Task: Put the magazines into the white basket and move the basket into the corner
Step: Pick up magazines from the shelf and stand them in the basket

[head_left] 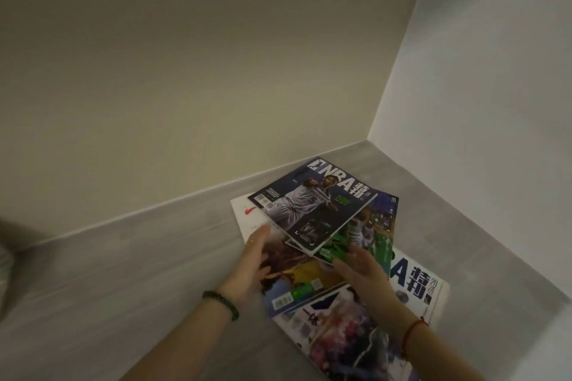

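NBA magazines [312, 210] lie fanned on the grey floor [139, 281] near the corner [367, 141] (white basket not in view). The left hand [252, 260] and right hand [362, 269], fingers straight and gripping nothing, flank the pile, probably to square it for lifting.

Your one camera sits on your head. It looks forward and down, near the wall corner [367, 145].

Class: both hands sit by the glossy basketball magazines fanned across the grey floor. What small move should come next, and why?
Probably slide both hands inward to square the stack. The left hand and right hand rest with straight fingers either side of the glossy basketball magazines, gripping none, and the covers overlap at skewed angles.
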{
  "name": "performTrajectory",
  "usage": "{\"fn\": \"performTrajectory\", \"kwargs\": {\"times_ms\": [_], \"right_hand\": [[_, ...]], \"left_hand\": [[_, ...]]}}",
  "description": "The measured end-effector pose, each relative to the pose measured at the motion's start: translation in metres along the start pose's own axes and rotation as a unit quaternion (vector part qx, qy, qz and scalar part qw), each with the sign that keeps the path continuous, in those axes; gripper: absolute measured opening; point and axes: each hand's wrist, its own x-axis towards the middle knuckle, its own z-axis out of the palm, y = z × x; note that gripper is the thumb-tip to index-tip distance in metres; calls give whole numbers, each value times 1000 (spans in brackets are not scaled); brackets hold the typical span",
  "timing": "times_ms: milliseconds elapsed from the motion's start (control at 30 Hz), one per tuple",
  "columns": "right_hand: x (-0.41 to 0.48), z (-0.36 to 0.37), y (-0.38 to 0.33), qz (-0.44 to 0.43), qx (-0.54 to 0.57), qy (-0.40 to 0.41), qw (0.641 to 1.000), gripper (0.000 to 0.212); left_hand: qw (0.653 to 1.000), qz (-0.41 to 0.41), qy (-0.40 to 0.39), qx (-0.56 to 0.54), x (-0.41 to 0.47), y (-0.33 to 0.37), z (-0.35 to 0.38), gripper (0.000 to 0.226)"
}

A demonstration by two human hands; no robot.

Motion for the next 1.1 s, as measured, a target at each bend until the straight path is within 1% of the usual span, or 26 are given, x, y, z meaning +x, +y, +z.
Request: {"fn": "performTrajectory", "kwargs": {"times_ms": [33,67,133,200,267,300,333,400,467,533,600,633,667,700,733,800,867,933,1000,1033,1100], "right_hand": [[8,-1,-2,30,65,-4,997,65],[15,-1,-4,52,117,-9,992,62],[27,-3,-6,81,181,-14,980,52],[37,-6,-6,108,228,-13,967,43],[48,-10,-7,142,255,-20,956,36],[52,-11,-9,161,254,-23,953,37],[56,-11,-9,177,249,-24,952,39],[66,-11,-11,198,241,-29,950,37],[73,-10,-15,215,224,-41,950,27],[78,-9,-19,233,211,-43,949,23],[83,-9,-22,240,214,-37,946,27],[86,-9,-23,242,213,-37,946,32],[88,-10,-24,243,211,-37,946,38],[90,-12,-26,239,213,-30,947,42],[93,-14,-27,230,221,-15,948,41],[98,-18,-31,207,251,22,945,34],[102,-23,-36,199,289,29,936,28],[99,-24,-37,188,301,19,935,25],[91,-15,-36,143,273,-10,951,24],[86,-7,-36,112,257,-21,960,24],[72,16,-39,43,234,-44,970,29]], "left_hand": [[1000,-17,11,-21,11,4,4,68],[999,-17,23,-46,21,8,7,71],[994,-4,48,-101,42,19,13,69],[987,1,44,-154,62,30,17,62],[980,-6,54,-192,79,39,19,48],[979,-13,72,-189,87,43,19,42],[982,-16,93,-164,95,45,18,37],[989,-22,125,-70,110,48,17,38],[991,-26,130,-12,119,49,20,42],[992,-33,122,3,122,47,28,36],[991,-23,132,-22,121,43,38,13],[989,-14,139,-39,119,41,42,6],[988,-1,142,-58,120,38,45,10],[988,21,134,-68,116,36,46,9],[989,42,128,-63,110,34,47,14],[991,57,115,-39,92,28,40,33],[994,33,86,-50,70,17,26,41],[996,-16,59,-67,41,6,5,44],[997,-49,37,-54,12,-4,-23,44],[997,-46,31,-52,-1,-7,-38,44],[997,-6,50,-65,-29,-4,-68,42]]}}
